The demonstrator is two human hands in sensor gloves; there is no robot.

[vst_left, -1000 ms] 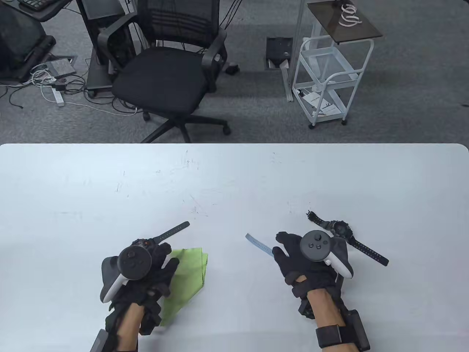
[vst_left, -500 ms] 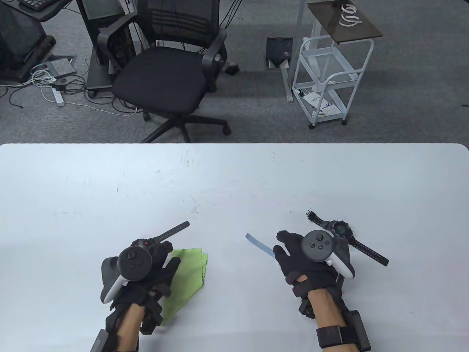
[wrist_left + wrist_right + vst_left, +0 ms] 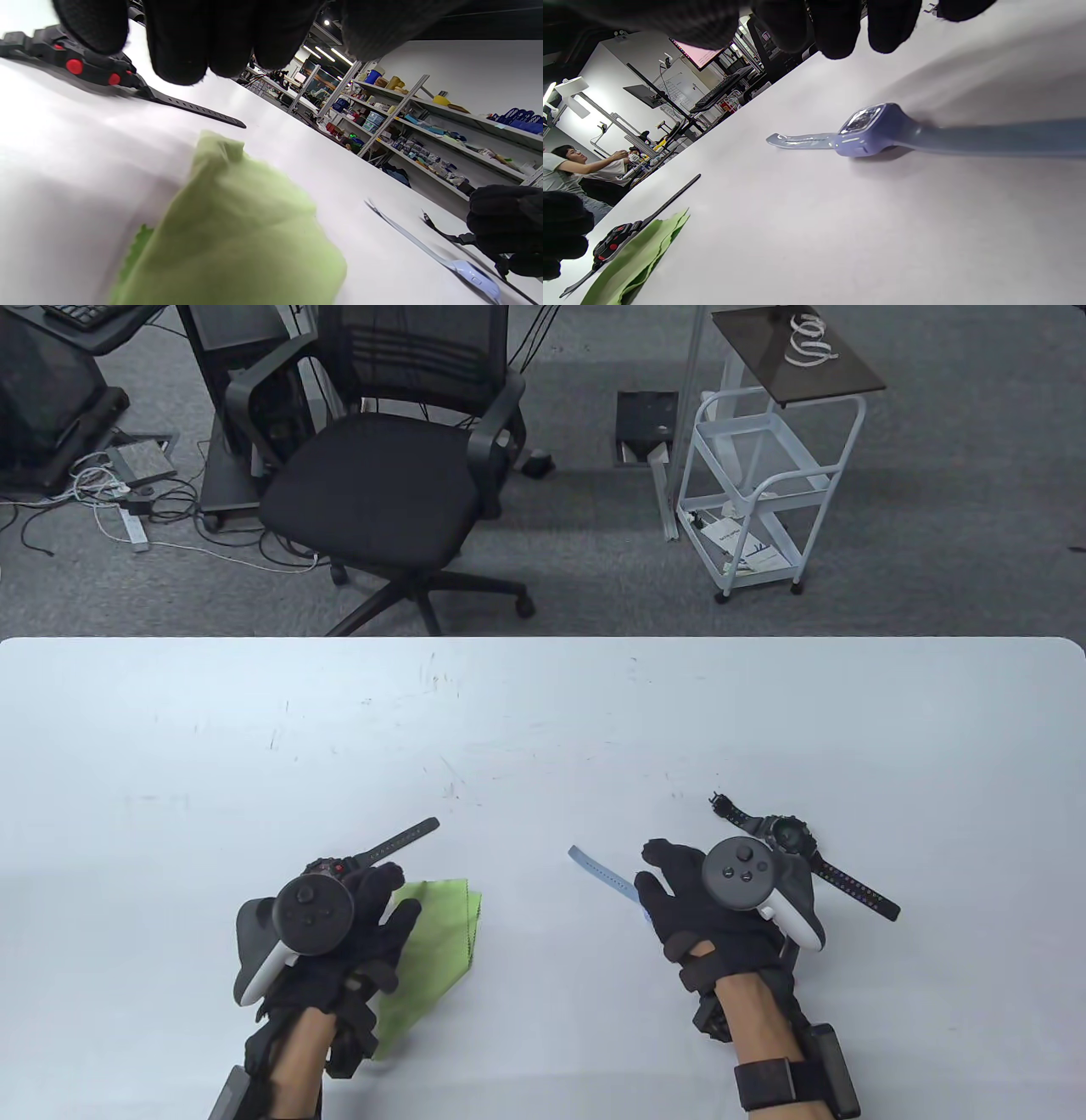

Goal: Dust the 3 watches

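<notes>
A scuffed white worktop (image 3: 543,712) carries a green cloth (image 3: 428,959); both hands' fingers hang relaxed, gripping nothing. Beyond it: grey carpet, an office chair (image 3: 390,475).

Watches: three lay on the table (image 3: 543,712) — a black one with red buttons (image 3: 91,70), a light blue one (image 3: 869,129) and a black one (image 3: 785,836).
Cloths: one, a green cloth (image 3: 433,937).
Gloved hands: two, the left hand (image 3: 356,933) and the right hand (image 3: 704,912).
Trackers: two, one strapped on each hand.
Office chairs: one, a black chair (image 3: 382,483) beyond the table.
Carts: one, a white cart (image 3: 755,492).
People in the background: one seated person (image 3: 568,169) in the right wrist view.
</notes>
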